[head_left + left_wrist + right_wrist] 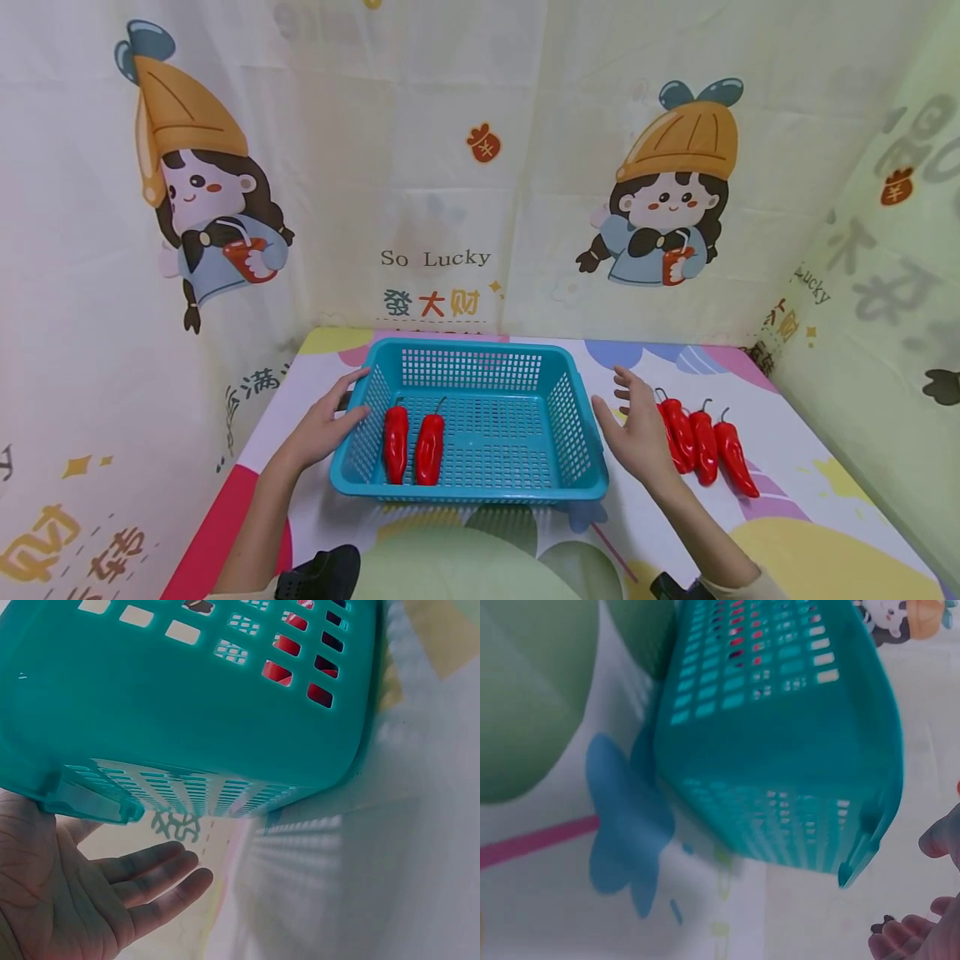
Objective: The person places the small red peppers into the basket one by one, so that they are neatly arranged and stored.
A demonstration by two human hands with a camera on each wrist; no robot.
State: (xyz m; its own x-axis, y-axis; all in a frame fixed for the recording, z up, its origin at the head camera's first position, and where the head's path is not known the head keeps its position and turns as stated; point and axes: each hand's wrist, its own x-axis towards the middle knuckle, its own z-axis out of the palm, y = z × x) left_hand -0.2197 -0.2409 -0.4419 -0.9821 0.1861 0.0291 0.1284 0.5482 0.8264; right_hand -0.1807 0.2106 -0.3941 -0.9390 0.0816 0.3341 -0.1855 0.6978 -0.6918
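A teal plastic basket [480, 492] with slotted walls stands on the table. Two red chili peppers [429, 450] lie side by side in its left part, stems toward the back. My left hand [318, 429] is at the basket's left rim, thumb over the edge. In the left wrist view, that hand's fingers [161, 900] stretch out loosely beside the basket's wall, and the thumb is mostly hidden. Off the right rim, my right hand [637, 429] holds nothing, its fingers spread; the right wrist view shows a gap between it and the basket [780, 742].
Several more red chili peppers [705, 446] lie in a row on the table, just right of my right hand. A colourful patterned cloth [832, 550] covers the tabletop. Printed curtains [540, 208] hang at the back and both sides.
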